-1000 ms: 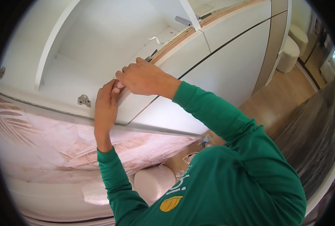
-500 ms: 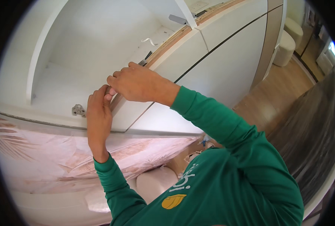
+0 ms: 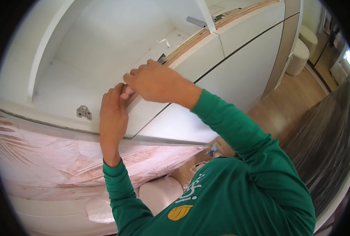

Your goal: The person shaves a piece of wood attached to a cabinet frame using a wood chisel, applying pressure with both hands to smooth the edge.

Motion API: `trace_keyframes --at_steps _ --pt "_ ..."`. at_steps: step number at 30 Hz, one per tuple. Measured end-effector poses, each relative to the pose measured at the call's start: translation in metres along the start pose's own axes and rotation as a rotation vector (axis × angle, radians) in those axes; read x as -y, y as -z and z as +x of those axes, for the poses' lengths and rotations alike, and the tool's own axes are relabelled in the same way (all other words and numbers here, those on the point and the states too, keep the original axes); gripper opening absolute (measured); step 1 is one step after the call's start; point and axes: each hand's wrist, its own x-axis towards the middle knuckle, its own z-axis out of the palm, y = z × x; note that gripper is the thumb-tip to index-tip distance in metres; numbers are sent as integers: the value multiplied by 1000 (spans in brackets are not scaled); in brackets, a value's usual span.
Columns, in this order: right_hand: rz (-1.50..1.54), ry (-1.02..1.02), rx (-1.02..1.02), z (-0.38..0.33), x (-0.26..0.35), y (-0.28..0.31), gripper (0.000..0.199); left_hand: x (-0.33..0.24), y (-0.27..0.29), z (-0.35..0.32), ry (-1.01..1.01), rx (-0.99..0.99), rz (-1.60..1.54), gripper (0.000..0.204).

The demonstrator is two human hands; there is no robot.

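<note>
White cabinet door (image 3: 151, 114), its raw wood-coloured edge (image 3: 190, 41) running up to the right, sits under both my hands at the open cabinet's front. My left hand (image 3: 112, 114) presses against the door's lower end, fingers curled on its edge, while my right hand (image 3: 157, 80) bends over the same edge just above, fingertips touching the left ones; what they pinch is hidden. Metal hinge plate (image 3: 83, 112) sits on the cabinet's inner wall, just left of my left hand.
</note>
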Motion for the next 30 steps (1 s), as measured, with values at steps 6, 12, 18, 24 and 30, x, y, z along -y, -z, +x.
trace_keyframes --at_steps 6,12,18,24,30 --pt "-15 -4 -95 -6 -18 2 15 -13 -2 25 -30 39 7 32" --pt "34 33 -90 13 10 -21 17 8 22 -8 131 61 -41 36" --pt "89 35 -71 2 -9 -1 17 -4 4 5 68 55 -34 38" --pt "139 25 -95 12 1 -7 18 -7 27 11 42 75 90 37" --pt "112 29 -151 8 0 -12 29 -15 27 8 65 99 119 38"
